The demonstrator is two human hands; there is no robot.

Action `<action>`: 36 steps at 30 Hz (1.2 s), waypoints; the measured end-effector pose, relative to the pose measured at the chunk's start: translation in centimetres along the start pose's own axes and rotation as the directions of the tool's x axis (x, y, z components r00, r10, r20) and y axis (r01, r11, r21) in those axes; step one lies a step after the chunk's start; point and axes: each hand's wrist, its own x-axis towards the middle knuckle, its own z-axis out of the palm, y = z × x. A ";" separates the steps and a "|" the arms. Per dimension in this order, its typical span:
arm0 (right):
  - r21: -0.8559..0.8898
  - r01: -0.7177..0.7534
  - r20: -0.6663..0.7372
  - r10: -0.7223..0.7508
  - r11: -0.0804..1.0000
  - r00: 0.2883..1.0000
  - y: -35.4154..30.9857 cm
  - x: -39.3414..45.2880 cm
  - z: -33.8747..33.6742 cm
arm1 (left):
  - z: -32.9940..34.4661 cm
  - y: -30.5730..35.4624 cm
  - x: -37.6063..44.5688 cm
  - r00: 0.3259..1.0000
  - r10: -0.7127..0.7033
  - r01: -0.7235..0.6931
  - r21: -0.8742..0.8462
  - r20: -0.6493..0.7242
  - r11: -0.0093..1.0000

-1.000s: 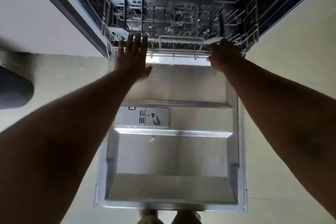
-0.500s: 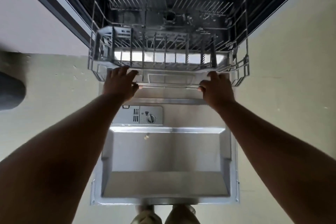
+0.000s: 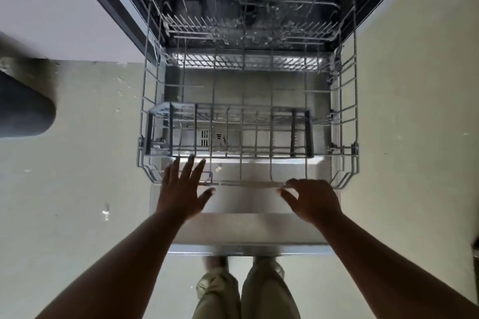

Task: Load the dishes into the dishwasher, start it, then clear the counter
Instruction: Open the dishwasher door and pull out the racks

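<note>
The empty lower rack of the dishwasher is drawn out over the open steel door. A grey cutlery basket sits across the rack near its front. My left hand is at the rack's front left corner, fingers straight and spread, fingertips touching the wires. My right hand is at the front rail on the right, with forefinger over the rail and thumb under it. No dishes are in view.
A white cabinet front borders the dishwasher on the left. A dark rounded object lies on the pale floor at far left. My legs stand just behind the door's edge.
Both hands pulled the rack out of the tub and over the door toward me. My left hand has uncurled from the front rail and spread its fingers.
</note>
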 end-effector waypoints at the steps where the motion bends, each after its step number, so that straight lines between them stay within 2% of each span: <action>1: 0.003 0.004 0.013 -0.004 1.000 1.000 -0.2 -1.1 0.7 | 0.8 0.0 -1.1 1.000 0.003 -0.003 0.005 0.022 1.000; 6: 0.011 0.016 0.072 -0.017 1.000 0.997 -0.9 -5.5 2.9 | 3.6 -0.3 -6.1 0.994 0.033 -0.038 0.044 0.106 0.998; 12: -0.013 0.017 0.139 -0.015 1.000 0.990 -1.1 -6.9 3.5 | 4.8 -0.1 -8.2 0.992 0.080 -0.083 0.029 0.099 0.996; 15: -0.009 0.004 0.265 -0.001 1.000 0.964 -1.3 -6.8 2.3 | 4.6 0.1 -8.0 0.989 0.045 -0.055 0.064 0.143 0.996; 18: 0.003 -0.045 0.441 0.039 0.999 0.897 -1.7 -6.6 0.4 | 3.2 0.4 -8.0 0.989 0.025 -0.041 0.110 0.145 0.993; 20: -0.024 -0.042 0.504 0.049 0.999 0.862 -2.0 -6.0 -1.6 | 1.5 0.8 -7.8 0.984 0.088 -0.108 0.121 0.156 0.987; 21: -0.043 -0.029 0.492 0.047 0.999 0.869 -2.1 -5.4 -2.8 | 0.2 0.9 -7.5 0.980 0.124 -0.145 0.132 0.158 0.981; 23: -0.072 -0.003 0.416 0.033 0.997 0.909 -2.2 -3.5 -5.7 | -3.2 0.6 -5.8 0.976 0.151 -0.171 0.123 0.155 0.978; 26: -0.139 -0.001 0.247 0.035 0.990 0.968 -2.1 1.3 -11.9 | -10.7 0.8 -0.9 0.980 0.166 -0.154 0.111 -0.111 0.982; 27: -0.151 -0.017 0.144 0.039 0.988 0.989 -2.0 3.1 -14.4 | -13.8 1.1 1.0 0.970 0.156 -0.141 0.092 -0.187 0.986; 28: -0.137 -0.035 -0.006 0.035 0.990 0.999 -2.1 5.0 -17.2 | -17.1 1.5 2.9 0.952 0.152 -0.136 0.076 -0.265 0.988; 29: -0.107 -0.042 -0.198 0.020 0.993 0.980 -2.1 6.6 -20.2 | -20.6 2.0 4.7 0.912 0.169 -0.147 0.088 -0.373 0.985; 30: -0.088 -0.022 -0.405 -0.016 0.996 0.914 -2.2 8.3 -23.1 | -24.1 2.6 6.4 0.863 0.190 -0.154 0.115 -0.469 0.981; 32: -0.115 0.011 -0.735 -0.093 0.993 0.671 -2.5 10.8 -29.0 | -30.6 3.5 9.0 0.754 0.232 -0.156 0.174 -0.615 0.972; 34: -0.173 -0.009 -0.864 -0.148 0.985 0.481 -2.8 12.5 -34.5 | -35.7 4.2 10.4 0.660 0.252 -0.127 0.226 -0.707 0.966; 35: -0.185 -0.026 -0.879 -0.153 0.982 0.452 -2.9 13.3 -37.0 | -37.7 4.4 11.0 0.631 0.260 -0.101 0.254 -0.731 0.962; 36: -0.185 -0.039 -0.859 -0.142 0.982 0.492 -2.8 14.2 -38.9 | -39.4 4.6 11.5 0.621 0.271 -0.077 0.287 -0.735 0.955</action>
